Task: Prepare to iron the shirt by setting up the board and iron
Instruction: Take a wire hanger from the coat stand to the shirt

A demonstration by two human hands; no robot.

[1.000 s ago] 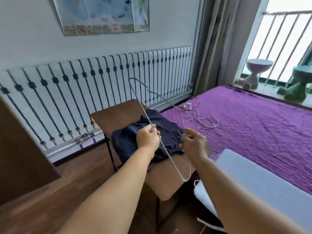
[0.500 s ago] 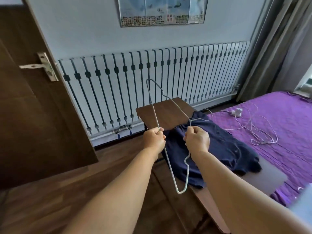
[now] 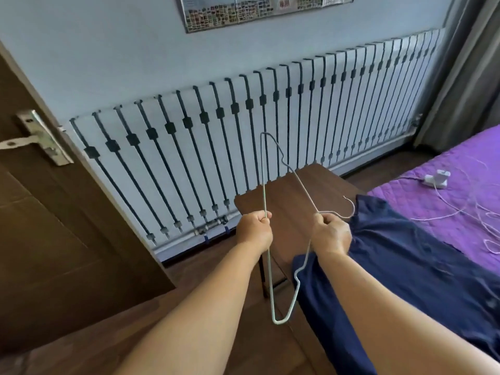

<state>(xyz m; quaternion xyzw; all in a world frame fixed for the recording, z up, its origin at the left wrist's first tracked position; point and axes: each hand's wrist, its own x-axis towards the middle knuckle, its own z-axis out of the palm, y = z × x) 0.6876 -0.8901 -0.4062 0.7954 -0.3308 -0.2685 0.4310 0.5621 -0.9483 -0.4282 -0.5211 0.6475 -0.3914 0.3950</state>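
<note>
A thin white wire hanger [image 3: 263, 185] stands on end between my hands, its hook [image 3: 349, 209] pointing right over the shirt. My left hand [image 3: 254, 230] grips the hanger's long straight bar. My right hand [image 3: 331, 234] grips its neck near the hook. A dark navy shirt [image 3: 405, 269] lies crumpled on a brown wooden table [image 3: 286, 193], just right of my right hand. No ironing board or iron shows in this view.
A white radiator with a dark bar grille [image 3: 243, 136] runs along the wall ahead. A brown door with a metal handle [image 3: 40, 139] stands at left. A purple bed [image 3: 465, 180] at right carries a white plug and cable [image 3: 438, 180]. Grey curtain [image 3: 470, 77] at far right.
The view has swung left, away from the window and the white board, toward the door. Both hands keep the hanger, now held further left of the shirt.
</note>
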